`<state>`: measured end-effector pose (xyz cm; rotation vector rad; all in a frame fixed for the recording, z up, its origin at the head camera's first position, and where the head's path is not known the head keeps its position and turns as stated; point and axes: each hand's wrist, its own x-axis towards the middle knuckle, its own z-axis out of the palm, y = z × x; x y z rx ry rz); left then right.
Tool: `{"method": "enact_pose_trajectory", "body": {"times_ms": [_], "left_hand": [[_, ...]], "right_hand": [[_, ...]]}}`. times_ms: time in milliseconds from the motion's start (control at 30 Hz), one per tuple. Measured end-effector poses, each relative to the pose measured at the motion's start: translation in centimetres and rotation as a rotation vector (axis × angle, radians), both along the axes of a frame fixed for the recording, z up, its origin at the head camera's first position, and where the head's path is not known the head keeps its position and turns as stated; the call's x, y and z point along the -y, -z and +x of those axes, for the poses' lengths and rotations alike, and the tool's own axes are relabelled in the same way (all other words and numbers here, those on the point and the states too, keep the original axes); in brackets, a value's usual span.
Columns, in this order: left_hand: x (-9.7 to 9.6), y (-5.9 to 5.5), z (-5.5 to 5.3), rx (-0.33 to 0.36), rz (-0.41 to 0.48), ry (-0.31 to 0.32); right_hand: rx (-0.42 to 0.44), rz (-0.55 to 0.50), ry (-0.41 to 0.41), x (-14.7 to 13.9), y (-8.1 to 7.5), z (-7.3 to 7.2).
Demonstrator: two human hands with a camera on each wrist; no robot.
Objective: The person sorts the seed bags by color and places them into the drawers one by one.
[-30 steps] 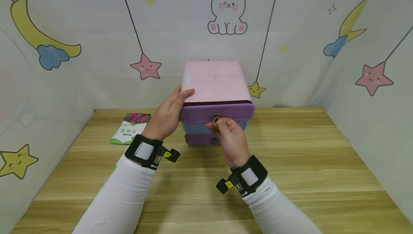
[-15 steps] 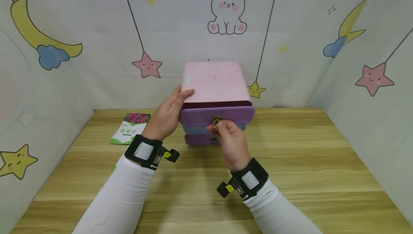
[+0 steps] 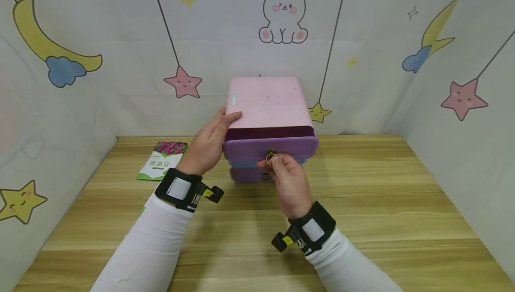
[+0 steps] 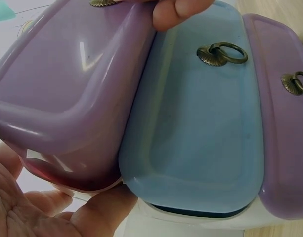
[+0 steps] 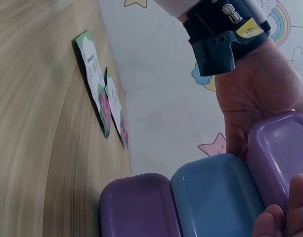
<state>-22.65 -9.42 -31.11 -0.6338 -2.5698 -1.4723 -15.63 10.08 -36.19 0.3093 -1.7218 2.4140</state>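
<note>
A small chest of drawers with a pale pink top [image 3: 269,102] stands on the table. Its purple top drawer [image 3: 245,149] is pulled partway out, leaving a dark gap under the lid. My right hand [image 3: 290,187] pinches the brass ring pull [image 3: 267,158] of that drawer between thumb and fingers. Against the chest's left side lies my left hand [image 3: 203,146], its thumb over the top edge and its fingers along the side wall. The blue middle drawer [image 4: 205,123] and the lower purple drawer [image 4: 284,133] are in, each with a ring pull. The top drawer's contents are hidden.
Left of the chest, a flower seed packet [image 3: 158,164] lies on the wooden table [image 3: 386,202]. The right wrist view shows two such packets [image 5: 94,74]. A white cloth backdrop [image 3: 362,37] with printed cartoon figures stands behind and at both sides.
My right hand has drawn the top drawer a little toward me, and the gap beneath the lid has widened. My left hand stays in place on the chest's side.
</note>
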Motion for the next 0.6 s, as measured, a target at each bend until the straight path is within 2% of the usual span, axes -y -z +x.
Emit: {"method": "enact_pose_trajectory", "body": {"times_ms": [600], "left_hand": [[0.0,-0.1,-0.1,-0.017,0.024,0.035]], "right_hand": [[0.007,0.009,0.001,-0.1,0.0,1.1]]}}
